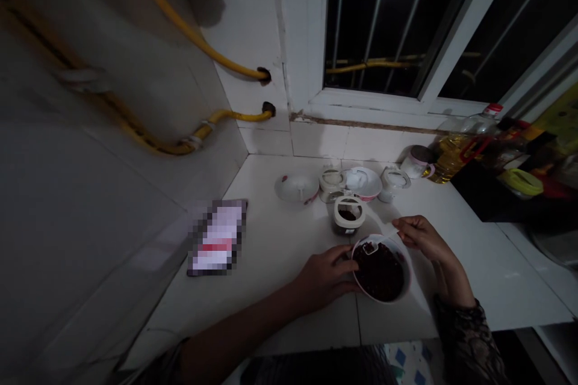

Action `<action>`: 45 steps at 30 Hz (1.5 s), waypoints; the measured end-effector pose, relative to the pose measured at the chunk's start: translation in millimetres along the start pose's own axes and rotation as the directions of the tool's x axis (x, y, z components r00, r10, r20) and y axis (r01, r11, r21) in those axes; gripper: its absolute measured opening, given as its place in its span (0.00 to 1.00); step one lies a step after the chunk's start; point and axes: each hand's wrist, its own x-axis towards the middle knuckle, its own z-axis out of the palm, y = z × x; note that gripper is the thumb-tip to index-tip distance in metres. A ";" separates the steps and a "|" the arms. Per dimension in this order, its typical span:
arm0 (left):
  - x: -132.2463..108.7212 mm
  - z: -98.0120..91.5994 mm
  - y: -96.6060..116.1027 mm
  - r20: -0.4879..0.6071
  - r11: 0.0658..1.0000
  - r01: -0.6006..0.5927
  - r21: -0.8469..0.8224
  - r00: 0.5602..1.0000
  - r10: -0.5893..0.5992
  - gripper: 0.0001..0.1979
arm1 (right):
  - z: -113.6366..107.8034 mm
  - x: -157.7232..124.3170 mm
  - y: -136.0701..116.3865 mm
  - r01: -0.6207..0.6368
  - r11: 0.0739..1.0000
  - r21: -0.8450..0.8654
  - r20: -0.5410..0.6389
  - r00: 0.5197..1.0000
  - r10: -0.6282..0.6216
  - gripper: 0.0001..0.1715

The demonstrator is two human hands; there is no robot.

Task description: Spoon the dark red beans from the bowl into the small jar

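Observation:
A white bowl [403,257] full of dark red beans sits near the counter's front edge. My left hand [323,277] rests against its left rim, steadying it. My right hand [422,236] grips the handle of a small white scoop [374,246], whose head lies in the beans at the bowl's far side. Just behind the bowl stands an open jar [348,215] with a white rim and dark contents.
Further back stand two white bowls [297,186] [365,182], two small lidded jars [332,184] [395,182], a cup [418,161] and an oil bottle [460,144]. A phone [217,237] lies at the left. Yellow hoses [198,42] run along the wall. A dark tray [501,198] is at right.

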 end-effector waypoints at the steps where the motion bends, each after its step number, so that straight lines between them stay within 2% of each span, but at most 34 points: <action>1: 0.1 -0.2 0.1 0.005 1.000 0.002 0.000 1.000 -0.002 0.17 | 0.1 0.2 -0.2 0.002 1.000 0.009 -0.009 1.000 -0.002 0.31; 7: -0.5 1.0 -0.8 0.000 1.000 0.004 0.009 1.000 -0.004 0.17 | 3.3 5.0 -2.0 0.061 0.994 0.086 -0.117 0.992 -0.051 0.28; 12: -1.0 1.3 -0.8 -0.032 1.000 -0.016 0.006 0.999 0.016 0.18 | 8.2 15.0 -9.8 0.148 0.979 0.140 -0.239 0.965 -0.112 0.27; 16: -0.7 -0.4 0.0 -0.016 1.000 -0.008 0.001 1.000 0.008 0.17 | 14.3 18.1 -20.1 0.230 0.972 0.052 -0.383 0.903 -0.193 0.28; 19: -0.5 -0.8 0.2 -0.012 1.000 -0.004 0.007 1.000 0.005 0.17 | 21.8 14.6 -24.6 0.296 0.938 -0.181 -0.461 0.816 -0.347 0.29; 21: -0.4 -0.8 0.2 -0.019 1.000 -0.010 0.006 1.000 0.011 0.17 | 27.3 11.2 -25.0 0.351 0.837 -0.420 -0.399 0.757 -0.518 0.28; 23: -0.3 -0.7 0.2 -0.029 1.000 -0.018 0.005 0.999 0.018 0.17 | 32.1 8.3 -24.2 0.401 0.664 -0.631 -0.239 0.714 -0.658 0.25; 25: -0.3 -0.4 0.1 -0.031 1.000 -0.017 0.009 0.999 0.018 0.18 | 35.0 6.1 -23.4 0.429 0.505 -0.749 -0.100 0.680 -0.726 0.22; 27: -0.4 -0.1 -0.1 -0.029 1.000 -0.014 0.014 0.999 0.015 0.18 | 34.8 3.9 -23.7 0.443 0.444 -0.779 -0.060 0.651 -0.756 0.21; 28: -0.4 0.0 -0.2 -0.029 1.000 -0.014 0.016 0.999 0.014 0.18 | 33.4 2.5 -24.3 0.446 0.463 -0.767 -0.080 0.648 -0.757 0.21; 30: -0.1 -0.1 -0.1 -0.032 1.000 -0.016 0.017 0.999 0.017 0.18 | 27.7 -1.1 -25.5 0.438 0.572 -0.693 -0.172 0.671 -0.721 0.22; 33: 1.0 -1.3 0.7 -0.035 1.000 -0.025 0.012 0.999 0.025 0.18 | 14.9 -7.3 -24.8 0.380 0.777 -0.502 -0.310 0.760 -0.571 0.26; 35: 1.6 -1.9 1.3 -0.038 1.000 -0.027 0.010 0.999 0.027 0.18 | 7.5 -10.0 -22.3 0.342 0.855 -0.390 -0.319 0.821 -0.473 0.28; 37: 1.5 -2.0 1.3 -0.043 1.000 -0.024 0.012 0.999 0.025 0.18 | 4.2 -9.9 -19.7 0.318 0.891 -0.324 -0.314 0.853 -0.418 0.29; 42: 0.2 -1.5 0.2 -0.032 1.000 -0.019 0.012 0.999 0.019 0.17 | 15.5 4.4 -18.6 0.273 0.929 -0.250 -0.422 0.833 -0.359 0.31; 44: 0.2 -1.7 0.3 -0.021 1.000 -0.012 0.006 1.000 0.012 0.17 | 22.5 11.0 -17.9 0.278 0.910 -0.307 -0.423 0.817 -0.392 0.31; 45: 0.4 -2.0 0.5 -0.017 1.000 -0.008 0.003 1.000 0.008 0.16 | 25.3 13.1 -17.1 0.300 0.874 -0.383 -0.396 0.801 -0.448 0.31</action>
